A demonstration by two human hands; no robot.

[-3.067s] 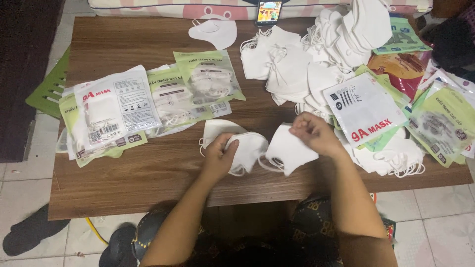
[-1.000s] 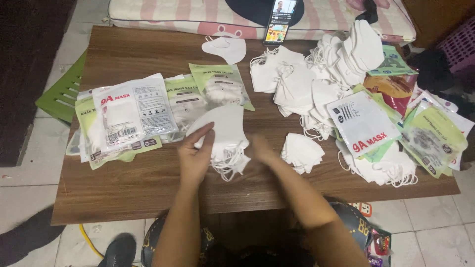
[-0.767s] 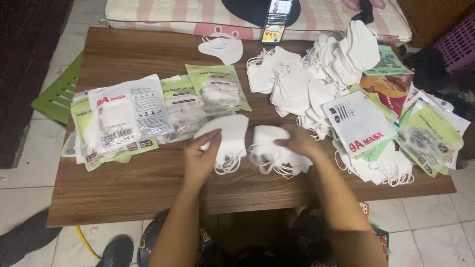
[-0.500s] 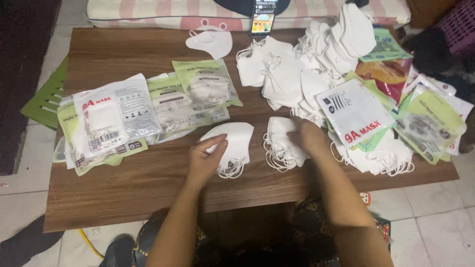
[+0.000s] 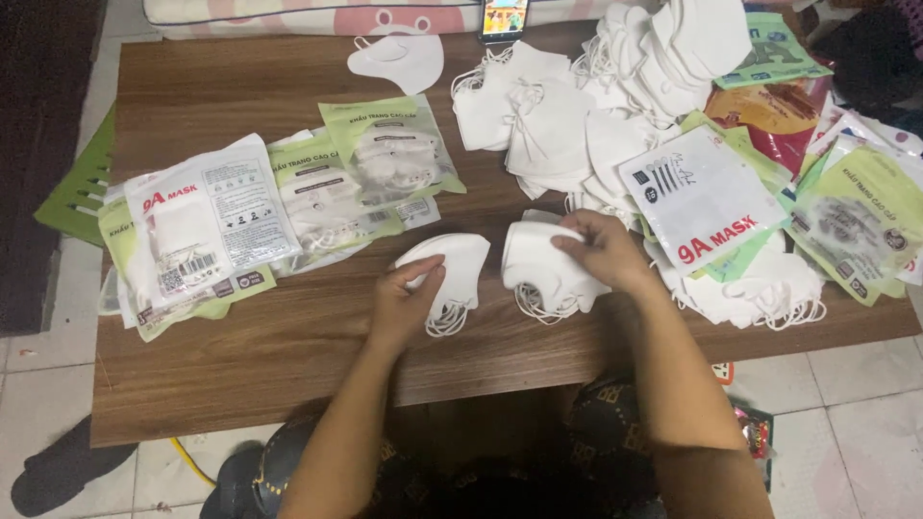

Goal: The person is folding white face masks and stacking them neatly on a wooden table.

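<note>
Both hands, left hand (image 5: 404,306) and right hand (image 5: 601,252), each grip white masks (image 5: 463,261) between green-white packets (image 5: 385,159).

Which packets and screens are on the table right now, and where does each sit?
White mask packet: left side, flat rectangle, white with red lettering.
Green mask packets: left of centre, overlapping, pale green with clear windows.
White packet: just right of the right hand, white, tilted, with red lettering.
Green packets: right edge, a heap.
Red-orange packet: upper right, partly covered.
Phone: far edge, lit colourful screen.
</note>
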